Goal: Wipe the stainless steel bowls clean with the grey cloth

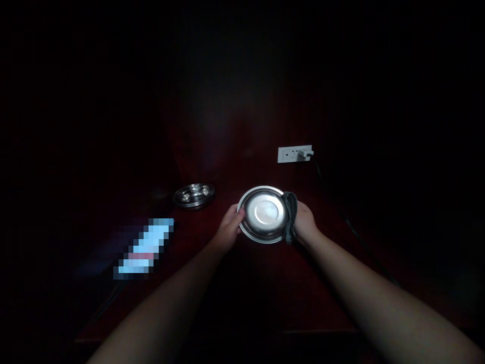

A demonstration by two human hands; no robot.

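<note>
We hold a steel plate (264, 213) above the middle of the dark table (265, 283). Our left hand (228, 227) has its fingers grasping the plate's left rim. Our right hand (306, 222) grips a dark cloth (290, 216) pressed against the right rim. A second steel bowl (194, 195) rests farther left, and a socket strip (294, 153) lies far right.

Flat object (144, 248) pixelated, unreadable; right hand (305, 221) fingers hidden behind cloth (290, 217); surroundings lost in darkness.
</note>
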